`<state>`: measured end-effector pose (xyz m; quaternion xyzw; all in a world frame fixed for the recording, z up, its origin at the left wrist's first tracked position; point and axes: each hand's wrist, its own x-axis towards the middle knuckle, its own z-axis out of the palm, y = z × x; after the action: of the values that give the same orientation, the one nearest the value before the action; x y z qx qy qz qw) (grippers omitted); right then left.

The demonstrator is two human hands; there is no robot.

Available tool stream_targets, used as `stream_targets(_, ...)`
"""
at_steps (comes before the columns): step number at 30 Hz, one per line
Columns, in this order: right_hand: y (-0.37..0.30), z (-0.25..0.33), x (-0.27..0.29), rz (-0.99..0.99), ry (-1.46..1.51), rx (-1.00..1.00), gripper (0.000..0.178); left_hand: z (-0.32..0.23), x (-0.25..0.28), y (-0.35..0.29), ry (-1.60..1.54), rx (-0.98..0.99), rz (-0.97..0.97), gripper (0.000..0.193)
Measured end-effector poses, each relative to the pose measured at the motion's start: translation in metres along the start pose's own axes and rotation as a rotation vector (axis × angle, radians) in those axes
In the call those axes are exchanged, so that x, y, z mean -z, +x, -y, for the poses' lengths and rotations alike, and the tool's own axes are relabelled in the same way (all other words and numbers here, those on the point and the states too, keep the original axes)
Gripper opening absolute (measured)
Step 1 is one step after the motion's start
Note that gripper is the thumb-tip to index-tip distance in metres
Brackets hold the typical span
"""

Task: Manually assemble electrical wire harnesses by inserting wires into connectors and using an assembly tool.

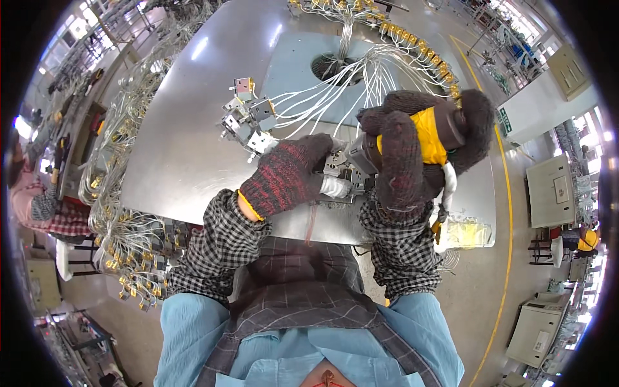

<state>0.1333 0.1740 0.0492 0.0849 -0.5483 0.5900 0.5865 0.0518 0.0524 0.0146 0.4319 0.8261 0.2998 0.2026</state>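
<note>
Frame centre: left hand (287, 174) clamped on grey connector block (336, 173), right hand (403, 151) gripping yellow power tool (431, 138) just right, nose pointing left at it.

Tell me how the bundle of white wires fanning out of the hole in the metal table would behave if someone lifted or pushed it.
The white wires would probably be floppy: they curve and sag loosely across the metal table. They look thin, so likely light. They seem tethered at both ends, running from the hole to the grey connector blocks, so a push would likely drag the blocks rather than free the wires.
</note>
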Motion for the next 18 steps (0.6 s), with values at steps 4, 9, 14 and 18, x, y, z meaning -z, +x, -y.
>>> stream_targets(4,-0.007,0.001,-0.006,0.039,0.006,0.02,0.076,0.01,-0.002,-0.007,0.033,-0.142,-0.079,0.068)
stream_targets(9,-0.007,0.001,-0.002,0.065,-0.048,0.028,0.073,0.034,0.045,-0.004,0.571,-0.405,-0.738,0.064)
stream_targets(14,-0.006,0.002,-0.001,0.123,-0.086,0.02,0.067,0.075,0.079,0.009,0.146,-0.04,-0.306,0.053)
stream_targets(18,-0.008,-0.002,0.004,0.154,-0.151,0.021,0.063,0.03,0.086,-0.004,0.394,-0.173,-0.526,0.048)
